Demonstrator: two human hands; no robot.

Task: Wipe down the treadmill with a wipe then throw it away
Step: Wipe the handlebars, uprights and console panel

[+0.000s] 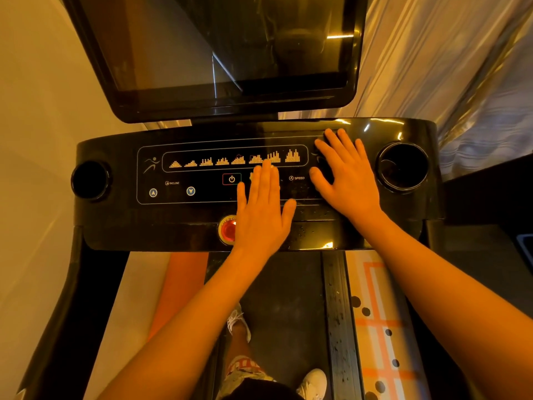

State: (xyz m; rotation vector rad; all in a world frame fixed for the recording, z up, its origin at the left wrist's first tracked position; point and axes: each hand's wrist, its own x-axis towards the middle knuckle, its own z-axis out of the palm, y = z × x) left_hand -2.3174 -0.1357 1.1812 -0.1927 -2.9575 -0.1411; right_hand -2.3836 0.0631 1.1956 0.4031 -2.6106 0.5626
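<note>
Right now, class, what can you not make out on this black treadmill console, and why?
Head view only.
- Round red emergency button: right side hidden under left hand.
- Pale wipe: only a scrap shows beyond left fingertips.
- Glossy black screen: top cut off by frame edge.

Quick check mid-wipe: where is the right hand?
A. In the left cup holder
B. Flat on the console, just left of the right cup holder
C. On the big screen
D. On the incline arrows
B: the right hand lies flat with its fingers spread on the console, right beside the right cup holder.
</note>
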